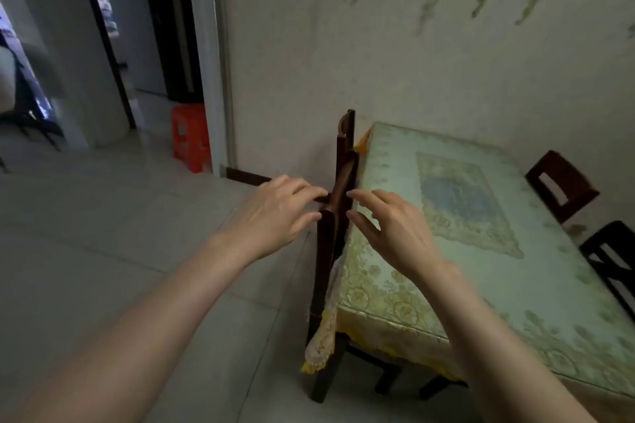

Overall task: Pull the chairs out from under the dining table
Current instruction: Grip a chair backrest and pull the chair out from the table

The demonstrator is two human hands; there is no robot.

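In a tiled dining corner, a chair [338, 216] is standing tucked against the desk [481, 251], backrest edge-on. The left hand [275, 216] and right hand [395, 230], fingers spread, are flanking its top rail, the left touching.

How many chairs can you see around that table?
3. One dark chair stands tucked at the table's near-left side, between the two hands. Two more show at the right edge: one farther back, one nearer. Others may be hidden.
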